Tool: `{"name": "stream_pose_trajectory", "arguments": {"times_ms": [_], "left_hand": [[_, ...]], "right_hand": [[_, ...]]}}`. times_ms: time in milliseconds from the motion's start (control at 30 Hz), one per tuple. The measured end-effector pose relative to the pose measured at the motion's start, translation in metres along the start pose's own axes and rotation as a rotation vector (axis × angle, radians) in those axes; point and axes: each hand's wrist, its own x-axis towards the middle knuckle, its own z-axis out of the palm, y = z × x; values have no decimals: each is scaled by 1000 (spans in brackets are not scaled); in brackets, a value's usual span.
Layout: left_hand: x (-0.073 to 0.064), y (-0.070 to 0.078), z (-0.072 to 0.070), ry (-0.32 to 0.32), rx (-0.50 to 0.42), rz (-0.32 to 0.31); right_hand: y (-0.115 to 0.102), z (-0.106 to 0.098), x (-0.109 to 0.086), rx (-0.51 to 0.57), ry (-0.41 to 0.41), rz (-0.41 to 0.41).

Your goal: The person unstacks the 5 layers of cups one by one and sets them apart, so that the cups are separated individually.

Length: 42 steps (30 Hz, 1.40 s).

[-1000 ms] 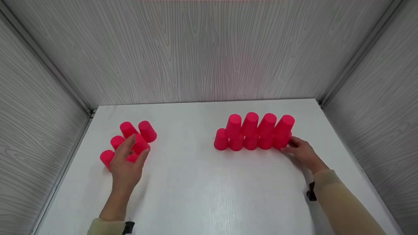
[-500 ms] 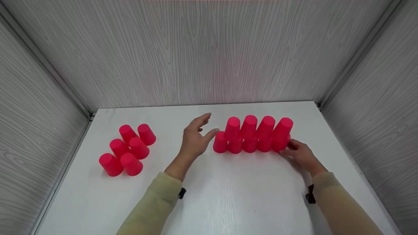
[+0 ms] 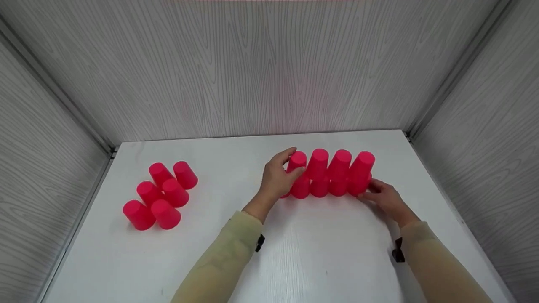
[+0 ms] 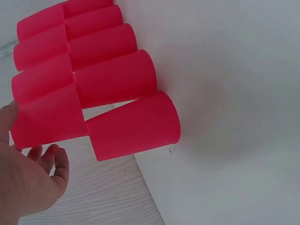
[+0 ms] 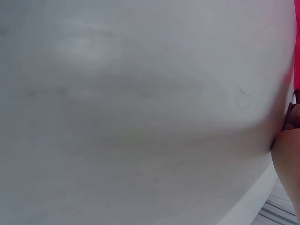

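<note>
Upside-down red cups stand in two tiers, with several in the bottom row and several on top. In the head view my left hand (image 3: 276, 176) is around the leftmost upper cup (image 3: 298, 159), thumb on the near side and fingers at the far side. The left wrist view shows that upper cup (image 4: 49, 117) with the thumb at its edge; beside it is the end cup (image 4: 135, 127) of the bottom row. My right hand (image 3: 386, 200) grips the bottom row's right-end cup (image 3: 358, 185) low down, with the thumb in front and its other fingers partly hidden.
A loose cluster of upside-down red cups (image 3: 165, 213) stands on the left of the white table (image 3: 227, 185). Grey wood-grain panels (image 3: 252, 67) enclose the table at the back and both sides.
My left hand has left the cup in the left cluster, crossed rightward without any cup, and come around the leftmost upper cup. My right hand has stayed at the right end.
</note>
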Motion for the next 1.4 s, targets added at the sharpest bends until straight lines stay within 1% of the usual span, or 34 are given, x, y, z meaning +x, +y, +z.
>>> {"name": "stream_pose_trajectory", "arguments": {"times_ms": [100,200,267,333,400,500,600,667,733,867,933,1000,1100,1200,1300,1400], "left_hand": [[1,-1,2,1,-7,-12],[1,-1,0,7,-11,-15],[0,-1,-3,19,-16,-11],[-2,-2,-10,40,-16,4],[-4,-3,-20,70,-20,24],[-8,-10,-39,130,-17,51],[-11,-22,-64,196,-8,59],[-15,-32,-82,232,-1,51],[-20,-43,-100,258,7,29],[-31,-66,-133,304,23,-58],[-35,-76,-146,325,38,-107],[-38,-86,-156,345,56,-153],[-42,-98,-166,363,77,-216],[-42,-108,-168,362,85,-256],[-42,-116,-169,356,83,-273],[-41,-123,-168,358,84,-291]], "right_hand": [[-2,1,0,-1,0,-5],[-4,2,0,-1,-1,-1],[-5,2,0,4,-1,4],[-6,2,0,8,-2,10],[-6,2,0,12,-4,14],[-7,2,-1,14,-4,19],[-6,2,-1,12,-4,15],[-5,2,-1,9,-1,9],[-4,2,-1,10,0,8],[-3,1,-1,7,-8,11],[-2,1,-1,7,-8,12],[-2,1,-1,4,-7,10],[-2,1,-1,7,-7,16],[0,0,-1,16,-9,24],[1,0,0,25,-13,28],[1,-1,1,13,-11,28]]}}
